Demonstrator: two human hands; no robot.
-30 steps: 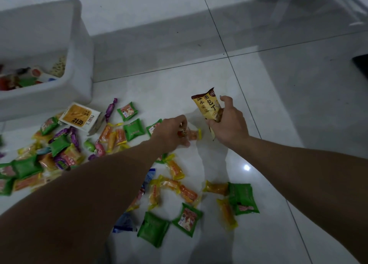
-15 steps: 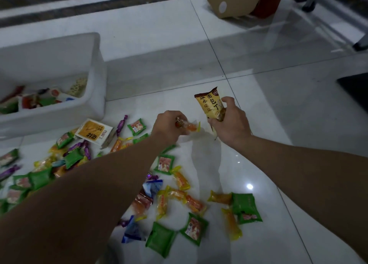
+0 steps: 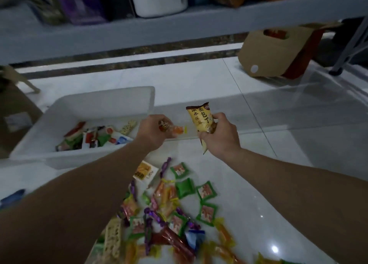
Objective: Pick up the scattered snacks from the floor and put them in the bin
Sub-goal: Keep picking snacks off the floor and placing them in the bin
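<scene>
My left hand (image 3: 154, 133) grips a small orange wrapped candy (image 3: 176, 130), raised off the floor just right of the white bin (image 3: 95, 104). My right hand (image 3: 221, 137) holds a yellow snack packet with brown top (image 3: 200, 117) upright, close beside the left hand. The bin stands at the left and holds several snacks (image 3: 93, 137) on its bottom. Many scattered snacks (image 3: 179, 204) in green, orange and purple wrappers lie on the white tile floor below my hands, partly hidden by my left forearm.
A white-and-orange sachet (image 3: 146, 171) lies by the bin's near corner. A brown cardboard box (image 3: 276, 52) stands at the back right, under a grey shelf (image 3: 179, 22) loaded with goods. A blue wrapper (image 3: 13, 197) lies at the far left.
Both hands have risen from the floor with their snacks and moved toward the bin. My view has tilted up, bringing the bin, shelf and cardboard box into sight.
</scene>
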